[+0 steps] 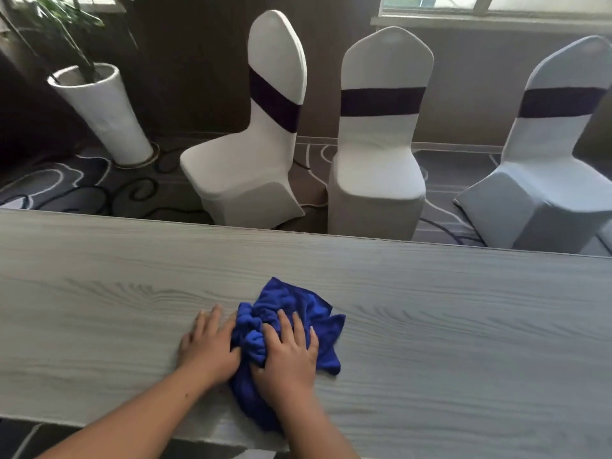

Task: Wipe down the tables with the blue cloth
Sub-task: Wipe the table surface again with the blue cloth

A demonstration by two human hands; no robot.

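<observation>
- The blue cloth (291, 326) lies bunched on the grey wood-grain desk (463, 326), near the front edge, at about 6 o'clock in the view.
- The right hand (289, 354) lies flat on top of the cloth, fingers spread and pressing down, not clenched around it.
- The left hand (208, 342) rests open at the cloth's 9 o'clock side, palm on the desk, its inner edge touching the folds; it grips nothing that I can see.
- The cloth looks soft, light and limp; it crumples into ridges under the palm, so it probably bunches rather than slides as a sheet.
- Best hold, I judge: a flat palm over the thick middle wad, with the loose corner at 1 o'clock tucked under so it does not trail.
- The desk surface looks smooth, so the cloth should glide with modest pressure.
- Three covered chairs (377, 154) stand past the far edge at 12 o'clock, a tall planter (102, 111) at 10 o'clock.
</observation>
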